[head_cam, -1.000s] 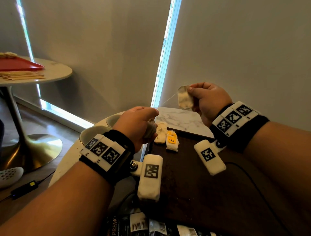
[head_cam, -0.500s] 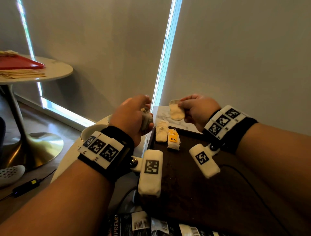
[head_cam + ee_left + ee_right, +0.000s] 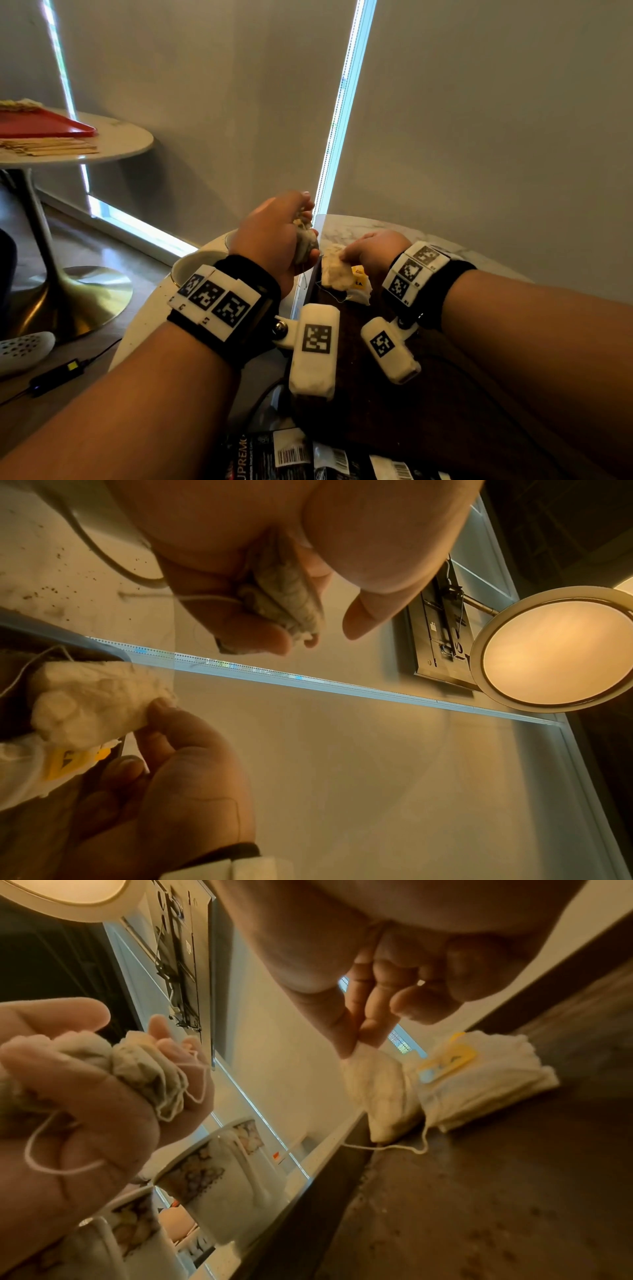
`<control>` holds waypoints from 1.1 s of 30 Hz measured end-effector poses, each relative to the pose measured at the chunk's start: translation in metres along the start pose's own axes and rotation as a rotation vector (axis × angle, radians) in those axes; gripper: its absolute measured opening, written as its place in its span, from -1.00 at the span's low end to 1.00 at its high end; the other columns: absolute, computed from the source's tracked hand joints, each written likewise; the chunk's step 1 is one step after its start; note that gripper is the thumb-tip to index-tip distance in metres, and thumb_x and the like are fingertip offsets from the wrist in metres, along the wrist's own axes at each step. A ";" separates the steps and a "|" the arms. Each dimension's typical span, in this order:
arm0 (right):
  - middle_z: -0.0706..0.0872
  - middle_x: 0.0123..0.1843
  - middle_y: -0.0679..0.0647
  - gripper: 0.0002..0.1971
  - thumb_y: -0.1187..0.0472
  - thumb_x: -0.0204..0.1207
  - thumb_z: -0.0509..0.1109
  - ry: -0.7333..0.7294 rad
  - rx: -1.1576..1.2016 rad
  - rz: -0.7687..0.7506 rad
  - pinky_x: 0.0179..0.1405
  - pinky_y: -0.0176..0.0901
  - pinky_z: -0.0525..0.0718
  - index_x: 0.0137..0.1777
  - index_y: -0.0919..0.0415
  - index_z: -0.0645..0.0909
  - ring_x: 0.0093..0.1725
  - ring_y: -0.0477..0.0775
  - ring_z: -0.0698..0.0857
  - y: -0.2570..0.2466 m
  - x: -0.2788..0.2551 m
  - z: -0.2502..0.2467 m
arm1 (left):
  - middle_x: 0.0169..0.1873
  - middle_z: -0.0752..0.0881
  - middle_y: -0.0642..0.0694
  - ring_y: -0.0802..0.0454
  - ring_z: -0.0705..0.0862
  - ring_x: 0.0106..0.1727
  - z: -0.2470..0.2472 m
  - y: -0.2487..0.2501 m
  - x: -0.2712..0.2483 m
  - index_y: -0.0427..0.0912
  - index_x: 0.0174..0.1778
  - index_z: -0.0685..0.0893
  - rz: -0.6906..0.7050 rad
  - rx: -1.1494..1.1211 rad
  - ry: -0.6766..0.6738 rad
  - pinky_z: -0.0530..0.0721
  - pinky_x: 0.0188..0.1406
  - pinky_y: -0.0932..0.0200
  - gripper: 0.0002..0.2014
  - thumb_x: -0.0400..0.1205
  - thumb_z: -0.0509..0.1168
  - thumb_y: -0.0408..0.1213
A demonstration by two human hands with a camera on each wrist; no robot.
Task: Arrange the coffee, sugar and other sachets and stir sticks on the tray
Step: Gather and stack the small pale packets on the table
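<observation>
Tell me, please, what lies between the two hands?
Nothing: only an open gap separates the left hand from the right hand, seen from the head view.

I count two cups (image 3: 219, 1172), one dark tray (image 3: 394, 404), one tea bag (image 3: 380, 1093) pinched in my right fingers (image 3: 352, 1031), and one yellow tag (image 3: 448, 1056).

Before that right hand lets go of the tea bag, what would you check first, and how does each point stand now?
1. Right hand grips its tea bag by the top edge: ok.
2. Bag's lower end touches the dark tray: ok in the right wrist view.
3. It lands beside the tea bags with the yellow tag, touching or apart: cannot tell.
4. Its string lies wholly inside the tray: not ok, one end trails toward the rim.
5. Left hand keeps its bunch of tea bags clear of the tray: ok.
6. Mugs stand clear, off the tray: ok.
</observation>
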State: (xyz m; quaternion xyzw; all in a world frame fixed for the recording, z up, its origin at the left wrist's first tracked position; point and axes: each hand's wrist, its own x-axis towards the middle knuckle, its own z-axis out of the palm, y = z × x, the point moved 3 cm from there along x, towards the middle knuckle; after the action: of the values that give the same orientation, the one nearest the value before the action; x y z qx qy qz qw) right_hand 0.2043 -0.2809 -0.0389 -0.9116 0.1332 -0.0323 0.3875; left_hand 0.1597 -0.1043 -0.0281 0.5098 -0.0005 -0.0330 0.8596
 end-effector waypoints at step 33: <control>0.79 -0.04 0.15 -0.73 0.22 0.60 0.36 -0.295 -0.170 -0.084 0.11 0.01 0.80 0.19 0.36 0.72 -0.08 0.10 0.78 -0.019 -0.035 0.026 | -0.12 0.62 -0.11 -0.02 0.60 -0.21 0.001 0.001 -0.003 -0.12 -0.07 0.70 -0.042 -0.021 -0.003 0.62 -0.50 0.20 -0.77 0.69 0.26 -0.05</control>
State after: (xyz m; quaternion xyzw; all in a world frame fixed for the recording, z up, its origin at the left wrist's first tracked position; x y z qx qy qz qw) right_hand 0.1787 -0.2405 -0.0416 -0.9408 0.0389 0.0970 0.3226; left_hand 0.1570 -0.1044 -0.0270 0.5007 0.0089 -0.0518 0.8640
